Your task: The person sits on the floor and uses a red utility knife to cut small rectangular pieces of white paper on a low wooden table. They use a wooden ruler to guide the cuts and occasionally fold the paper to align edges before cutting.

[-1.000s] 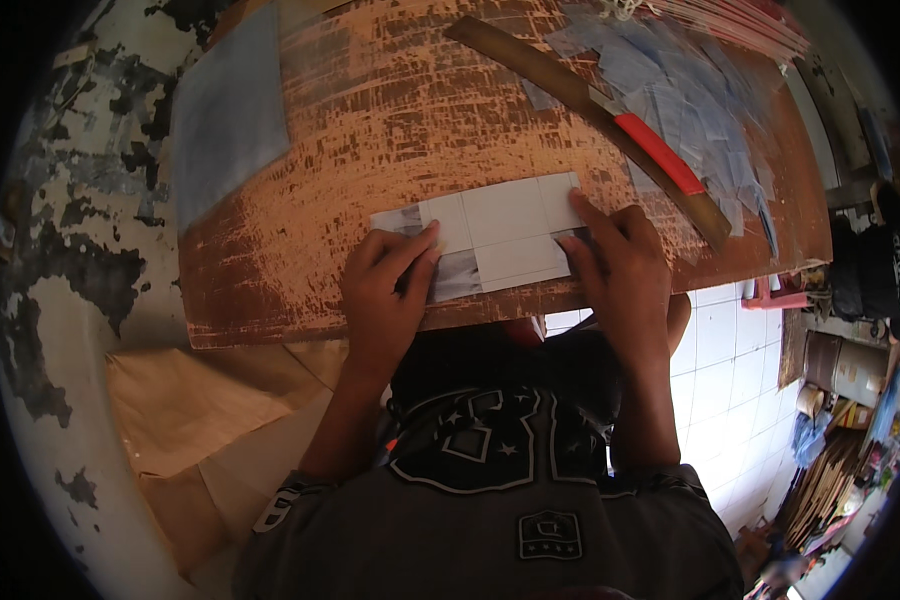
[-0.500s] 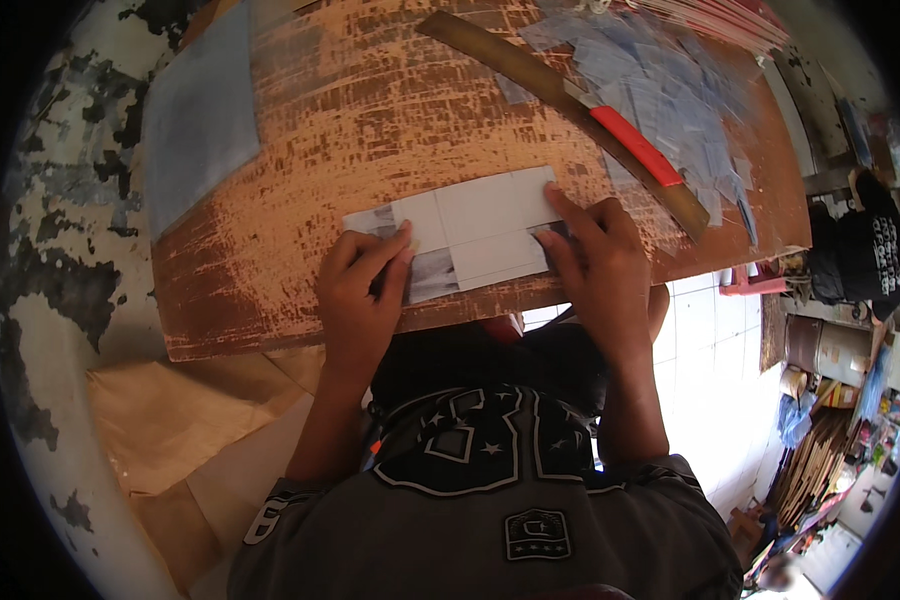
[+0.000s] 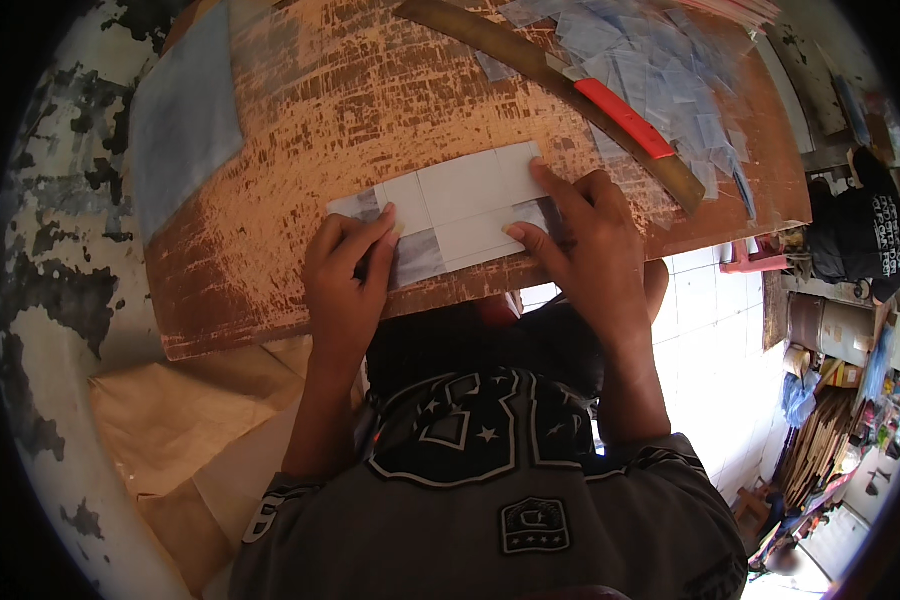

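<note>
A white sheet [image 3: 475, 205] ruled with thin lines lies near the table's front edge. Smoky grey translucent patches [image 3: 417, 262] show at both its ends. My left hand [image 3: 345, 265] closes thumb and forefinger together on the left end, over a grey part. At the right end, my right hand [image 3: 595, 225] has its forefinger on the far corner and its thumb pressing the white face. Its other fingers curl in, and what lies beneath them is hidden. To the right rests a cutter with a red handle [image 3: 624, 118], along a long brownish ruler [image 3: 540, 75].
Loose clear bluish film pieces [image 3: 660, 80] are heaped at the far right of the worn wooden table [image 3: 300, 130]. A larger bluish sheet stack [image 3: 185, 130] lies at the left. Brown paper [image 3: 195, 410] sits below the table's left edge; a person in black [image 3: 855, 230] is at far right.
The whole view has shifted slightly. On the sheet, my right thumb has slid inward onto the white face, baring the grey patch beside it. My left hand keeps its place.
</note>
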Available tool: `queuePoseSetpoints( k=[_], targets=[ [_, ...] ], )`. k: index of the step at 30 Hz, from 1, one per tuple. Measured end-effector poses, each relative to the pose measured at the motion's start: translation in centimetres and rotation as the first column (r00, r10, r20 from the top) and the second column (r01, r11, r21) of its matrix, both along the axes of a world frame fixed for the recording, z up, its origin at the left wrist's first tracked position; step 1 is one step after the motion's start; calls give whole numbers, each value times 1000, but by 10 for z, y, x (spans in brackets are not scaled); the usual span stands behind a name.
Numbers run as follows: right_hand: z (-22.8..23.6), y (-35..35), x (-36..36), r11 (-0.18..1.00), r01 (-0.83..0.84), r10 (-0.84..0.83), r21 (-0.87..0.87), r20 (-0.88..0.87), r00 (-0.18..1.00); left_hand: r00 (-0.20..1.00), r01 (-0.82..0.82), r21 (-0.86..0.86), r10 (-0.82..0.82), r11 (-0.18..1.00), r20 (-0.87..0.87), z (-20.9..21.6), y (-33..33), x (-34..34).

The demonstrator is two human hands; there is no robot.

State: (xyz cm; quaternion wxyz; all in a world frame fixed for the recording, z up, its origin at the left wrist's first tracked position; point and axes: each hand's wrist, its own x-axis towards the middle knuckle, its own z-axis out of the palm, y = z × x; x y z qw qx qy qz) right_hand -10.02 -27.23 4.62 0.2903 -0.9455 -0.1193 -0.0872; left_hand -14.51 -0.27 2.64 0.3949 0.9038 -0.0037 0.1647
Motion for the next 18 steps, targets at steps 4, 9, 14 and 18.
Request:
queuePoseSetpoints(
  k=[4,9,14,18],
  targets=[
    [-2,0,0,1000,-4,4,-1,-6,1000,1000,21,54,-22,998,14,-4,4,0],
    [-2,1,-1,1000,1,0,8,-10,1000,1000,10,32,-10,999,-7,-1,2,0],
    [-4,0,-1,1000,-7,7,-13,12,1000,998,45,47,-42,998,-45,4,3,2],
    [-5,1,-1,1000,-4,4,-12,24,1000,990,143,229,-139,963,-34,14,10,8]
  ],
)
